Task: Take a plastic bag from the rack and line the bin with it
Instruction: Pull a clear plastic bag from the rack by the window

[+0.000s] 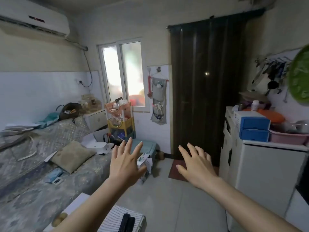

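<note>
My left hand (124,162) and my right hand (196,164) are both stretched out in front of me with fingers spread, holding nothing. Beyond the left hand a tiered plastic rack (120,122), pink on top and yellow below, stands under the window with items stuffed in its shelves. A pale green bin-like container (148,146) sits on the floor right of the rack, partly hidden by my left fingers. I cannot make out a plastic bag from here.
A bed (50,156) with a cushion and papers runs along the left. A white box (144,164) lies on the floor near the left hand. A dark door (205,91) is ahead, white cabinets (264,164) with blue boxes stand right. A ridged suitcase (123,220) is at my feet.
</note>
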Action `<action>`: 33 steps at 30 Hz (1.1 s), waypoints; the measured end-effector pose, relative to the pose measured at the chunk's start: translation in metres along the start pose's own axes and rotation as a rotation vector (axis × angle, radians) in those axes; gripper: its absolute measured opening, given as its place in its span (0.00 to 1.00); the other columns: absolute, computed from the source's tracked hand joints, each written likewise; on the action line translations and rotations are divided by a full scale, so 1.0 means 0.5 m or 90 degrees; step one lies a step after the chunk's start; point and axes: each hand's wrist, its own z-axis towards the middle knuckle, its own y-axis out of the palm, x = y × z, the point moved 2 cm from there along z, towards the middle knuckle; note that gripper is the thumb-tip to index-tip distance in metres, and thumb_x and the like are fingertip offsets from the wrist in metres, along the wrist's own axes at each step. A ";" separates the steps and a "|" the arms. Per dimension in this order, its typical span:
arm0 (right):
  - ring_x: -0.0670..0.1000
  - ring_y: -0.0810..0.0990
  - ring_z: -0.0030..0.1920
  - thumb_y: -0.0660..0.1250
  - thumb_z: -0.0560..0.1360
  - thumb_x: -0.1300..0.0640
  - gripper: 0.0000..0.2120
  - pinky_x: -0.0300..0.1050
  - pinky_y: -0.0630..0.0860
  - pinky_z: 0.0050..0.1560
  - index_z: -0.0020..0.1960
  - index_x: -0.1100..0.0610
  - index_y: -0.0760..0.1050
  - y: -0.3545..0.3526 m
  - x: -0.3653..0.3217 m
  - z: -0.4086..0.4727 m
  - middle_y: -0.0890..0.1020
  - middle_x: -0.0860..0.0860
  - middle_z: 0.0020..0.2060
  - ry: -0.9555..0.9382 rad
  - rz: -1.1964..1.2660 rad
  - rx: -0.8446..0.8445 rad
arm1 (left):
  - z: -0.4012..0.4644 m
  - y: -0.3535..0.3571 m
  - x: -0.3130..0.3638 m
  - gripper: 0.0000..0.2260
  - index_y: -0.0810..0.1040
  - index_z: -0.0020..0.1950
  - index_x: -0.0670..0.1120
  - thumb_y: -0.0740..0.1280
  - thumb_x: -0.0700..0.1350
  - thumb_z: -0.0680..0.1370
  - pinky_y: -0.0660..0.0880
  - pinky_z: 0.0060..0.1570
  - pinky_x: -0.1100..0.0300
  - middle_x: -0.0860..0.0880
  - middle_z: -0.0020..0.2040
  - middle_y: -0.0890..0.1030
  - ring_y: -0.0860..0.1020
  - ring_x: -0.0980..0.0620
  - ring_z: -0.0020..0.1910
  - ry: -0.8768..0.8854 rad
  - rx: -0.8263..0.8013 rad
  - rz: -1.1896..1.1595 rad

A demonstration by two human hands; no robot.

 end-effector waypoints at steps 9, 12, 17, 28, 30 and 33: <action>0.59 0.50 0.74 0.54 0.77 0.42 0.30 0.60 0.52 0.72 0.74 0.49 0.48 0.101 0.063 0.305 0.52 0.55 0.76 -0.053 0.000 0.004 | 0.256 0.159 0.018 0.34 0.45 0.74 0.59 0.55 0.66 0.73 0.41 0.72 0.44 0.45 0.78 0.45 0.46 0.42 0.76 -0.038 -0.003 0.028; 0.59 0.49 0.74 0.54 0.77 0.42 0.30 0.60 0.52 0.72 0.74 0.49 0.48 0.116 0.097 0.446 0.52 0.55 0.76 -0.090 0.005 -0.014 | 0.389 0.204 0.041 0.33 0.46 0.74 0.59 0.56 0.65 0.74 0.42 0.72 0.43 0.44 0.78 0.45 0.45 0.42 0.76 -0.060 -0.026 0.017; 0.59 0.51 0.74 0.55 0.77 0.42 0.30 0.58 0.53 0.72 0.74 0.49 0.48 0.135 0.149 0.686 0.53 0.56 0.76 -0.135 -0.012 0.012 | 0.583 0.277 0.051 0.33 0.46 0.75 0.58 0.55 0.65 0.74 0.43 0.72 0.43 0.45 0.78 0.47 0.46 0.43 0.76 -0.110 -0.012 -0.004; 0.60 0.53 0.73 0.55 0.77 0.43 0.30 0.59 0.54 0.71 0.74 0.49 0.48 0.314 0.092 1.131 0.52 0.56 0.76 -0.215 -0.021 -0.037 | 0.929 0.509 -0.135 0.32 0.47 0.74 0.59 0.54 0.65 0.74 0.45 0.72 0.42 0.44 0.78 0.51 0.50 0.43 0.75 -0.203 -0.032 0.009; 0.60 0.52 0.73 0.55 0.77 0.43 0.30 0.58 0.54 0.71 0.74 0.49 0.48 0.346 0.070 1.233 0.52 0.56 0.76 -0.215 -0.022 -0.036 | 1.020 0.552 -0.190 0.33 0.47 0.74 0.59 0.55 0.65 0.74 0.44 0.72 0.42 0.44 0.78 0.51 0.50 0.42 0.75 -0.199 -0.022 0.015; 0.60 0.52 0.73 0.55 0.77 0.44 0.30 0.58 0.55 0.70 0.74 0.50 0.48 0.382 0.028 1.388 0.51 0.55 0.76 -0.209 -0.021 -0.051 | 1.151 0.602 -0.281 0.33 0.47 0.74 0.59 0.56 0.65 0.73 0.44 0.72 0.42 0.44 0.78 0.50 0.49 0.43 0.76 -0.187 -0.033 0.026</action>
